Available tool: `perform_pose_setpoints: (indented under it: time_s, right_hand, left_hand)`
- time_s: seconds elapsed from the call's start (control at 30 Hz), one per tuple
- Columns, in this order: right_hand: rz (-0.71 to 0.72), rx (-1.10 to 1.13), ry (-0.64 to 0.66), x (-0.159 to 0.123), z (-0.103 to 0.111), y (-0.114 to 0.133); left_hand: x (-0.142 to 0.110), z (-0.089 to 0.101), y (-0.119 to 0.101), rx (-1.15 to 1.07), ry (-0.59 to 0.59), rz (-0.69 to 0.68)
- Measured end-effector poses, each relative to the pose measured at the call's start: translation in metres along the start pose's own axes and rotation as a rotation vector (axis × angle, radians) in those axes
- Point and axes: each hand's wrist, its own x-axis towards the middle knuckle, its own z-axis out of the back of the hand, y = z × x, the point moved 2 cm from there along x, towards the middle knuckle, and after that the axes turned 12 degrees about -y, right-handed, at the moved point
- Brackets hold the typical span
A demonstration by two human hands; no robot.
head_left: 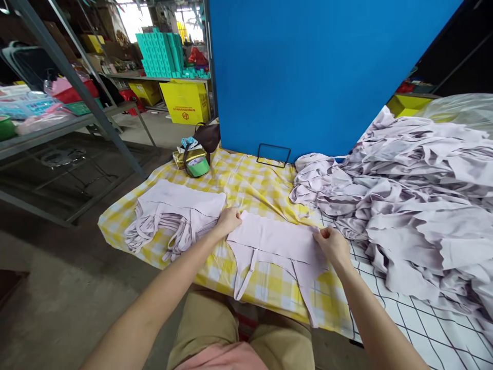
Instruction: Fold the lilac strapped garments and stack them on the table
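Observation:
A pale lilac camisole top (275,239) lies spread on the checked cloth, its straps pointing toward me. My left hand (230,222) pinches its far left corner. At the far right corner, my right hand (334,245) grips the same edge between thumb and fingers. Just left of my left hand sits a neat stack of matching tops (181,198), with straps hanging at the near side. To the right rises a large loose heap of the same lilac garments (416,195).
A yellow checked tablecloth (246,180) covers the table, beside a white grid cloth (408,329). A blue panel (308,77) stands behind. A green tape roll (197,166), a dark bag (208,136) and a black wire frame (273,155) lie near the back. A metal rack (92,113) is left.

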Motion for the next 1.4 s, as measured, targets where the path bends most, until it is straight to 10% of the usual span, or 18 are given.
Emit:
perform_pose_setpoints:
  time_s: [0.53,0.77,0.97,1.2,1.4]
  right_hand:
    - [0.265,0.125,-0.538,-0.027,0.036,0.003]
    - [0.262,0.080,-0.478,-0.021,0.025,0.003]
    - [0.865,0.381,0.081,-0.023,0.023,0.050]
    - [0.843,0.403,0.531,-0.027,0.058,0.096]
    - [0.669,0.545,0.610,-0.027,0.073,0.099]
  left_hand:
    - [-0.046,0.025,-0.017,-1.002,-0.119,-0.086]
    - [-0.067,0.039,-0.033,-0.997,-0.141,-0.159]
    - [-0.073,0.060,-0.071,-0.773,-0.071,-0.390]
    - [-0.073,0.121,-0.087,-0.669,-0.034,-0.601]
    - [-0.062,0.164,-0.064,-0.670,-0.243,-0.528]
